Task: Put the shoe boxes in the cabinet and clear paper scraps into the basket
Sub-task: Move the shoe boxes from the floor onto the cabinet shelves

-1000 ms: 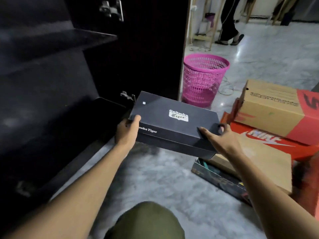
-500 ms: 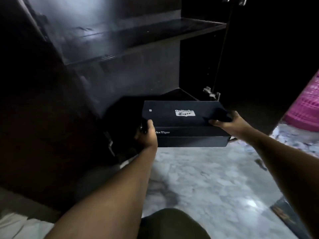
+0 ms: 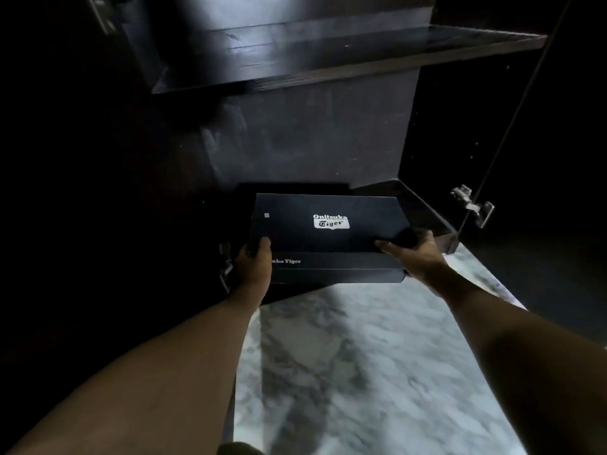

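left hand (image 3: 253, 267) grips black shoe box (image 3: 328, 236) at near-left corner | right hand (image 3: 415, 249) grips near-right corner | box between hands, apparently at cabinet (image 3: 328, 142) bottom shelf's edge

Arms outstretched, left grip (image 3: 253, 267) and right grip (image 3: 416, 255) curled, thumbs uppermost.

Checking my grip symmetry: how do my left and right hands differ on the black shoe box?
The left hand grips the black shoe box at its near left corner, hiding the start of the side lettering; the right hand grips the near right corner, covering no print. Left thumb points away over the lid; right thumb lies sideways along its near edge. Both hold the box.
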Demonstrator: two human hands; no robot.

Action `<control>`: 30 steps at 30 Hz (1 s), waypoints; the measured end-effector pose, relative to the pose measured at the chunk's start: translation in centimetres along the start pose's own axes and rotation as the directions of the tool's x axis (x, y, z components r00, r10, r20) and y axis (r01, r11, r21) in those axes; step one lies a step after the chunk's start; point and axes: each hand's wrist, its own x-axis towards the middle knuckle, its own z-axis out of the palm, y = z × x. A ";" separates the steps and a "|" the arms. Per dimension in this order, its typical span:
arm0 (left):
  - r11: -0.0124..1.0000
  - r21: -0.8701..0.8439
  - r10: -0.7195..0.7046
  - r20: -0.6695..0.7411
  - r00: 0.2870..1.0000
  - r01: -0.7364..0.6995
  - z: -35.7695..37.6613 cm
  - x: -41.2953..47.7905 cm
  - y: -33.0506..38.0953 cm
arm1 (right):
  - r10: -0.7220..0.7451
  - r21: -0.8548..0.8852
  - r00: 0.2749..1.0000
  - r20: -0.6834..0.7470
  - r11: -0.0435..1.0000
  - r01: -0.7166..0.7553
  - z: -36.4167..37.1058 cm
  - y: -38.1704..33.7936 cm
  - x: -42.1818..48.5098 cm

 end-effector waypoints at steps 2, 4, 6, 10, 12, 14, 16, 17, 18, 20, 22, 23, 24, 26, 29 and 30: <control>0.998 0.008 -0.056 0.000 0.998 0.056 0.1 0.9 -1.2 | 0.003 -0.002 1.000 0.020 1.000 -0.003 1.0 0.4 1.3; 0.994 0.032 -0.100 -0.015 0.995 0.100 0.2 3.1 -3.6 | -0.013 -0.004 0.999 0.032 1.000 0.013 2.0 0.9 2.3; 0.988 0.066 -0.135 -0.029 0.990 0.137 0.0 4.1 -4.5 | -0.022 -0.008 0.998 0.055 1.000 0.023 3.0 1.5 2.9; 0.978 0.154 -0.148 0.022 0.989 0.143 -0.4 4.1 -4.4 | -0.065 -0.013 0.995 0.075 0.998 0.066 4.8 2.5 3.7; 0.951 0.298 -0.095 0.042 0.995 0.079 -0.3 4.3 -4.7 | -0.064 -0.021 0.996 0.062 0.998 0.065 5.6 2.8 4.1; 0.885 0.466 -0.004 0.018 1.000 -0.005 -0.1 4.6 -4.7 | -0.057 -0.029 0.998 0.019 0.998 0.058 6.4 2.7 4.2; 0.796 0.599 0.085 0.031 0.996 -0.086 0.1 3.8 -4.2 | -0.081 -0.086 0.994 -0.076 0.994 0.074 7.3 2.6 4.0; 0.738 0.662 0.127 0.055 0.990 -0.131 0.3 3.4 -4.1 | -0.106 -0.110 0.985 -0.134 0.990 0.091 7.7 2.5 3.8; 0.668 0.723 0.173 0.082 0.981 -0.178 0.5 2.8 -4.0 | -0.143 -0.130 0.971 -0.193 0.984 0.119 8.3 2.5 3.5; 0.547 0.808 0.218 0.114 0.969 -0.218 1.1 1.5 -4.0 | -0.209 -0.179 0.934 -0.288 0.970 0.162 9.4 2.4 2.7; 0.488 0.845 0.206 0.130 0.970 -0.216 1.6 0.8 -4.1 | -0.243 -0.227 0.911 -0.333 0.958 0.173 10.5 2.4 2.3; 0.458 0.861 0.193 0.144 0.970 -0.219 1.8 0.8 -4.1 | -0.256 -0.243 0.903 -0.345 0.954 0.178 11.1 2.3 2.1; 0.431 0.875 0.185 0.154 0.971 -0.221 1.9 1.1 -4.2 | -0.271 -0.257 0.897 -0.350 0.948 0.186 11.6 2.3 2.2; 0.382 0.896 0.169 0.172 0.970 -0.226 2.0 2.4 -4.5 | -0.279 -0.270 0.893 -0.352 0.944 0.188 12.4 2.0 2.5; 0.332 0.915 0.134 0.197 0.971 -0.231 2.1 4.6 -4.2 | -0.239 -0.290 0.941 -0.238 0.943 0.166 12.8 1.7 3.8; 0.322 0.915 0.126 0.214 0.969 -0.244 2.2 5.3 -4.1 | -0.229 -0.281 0.957 -0.179 0.944 0.173 12.7 1.7 4.5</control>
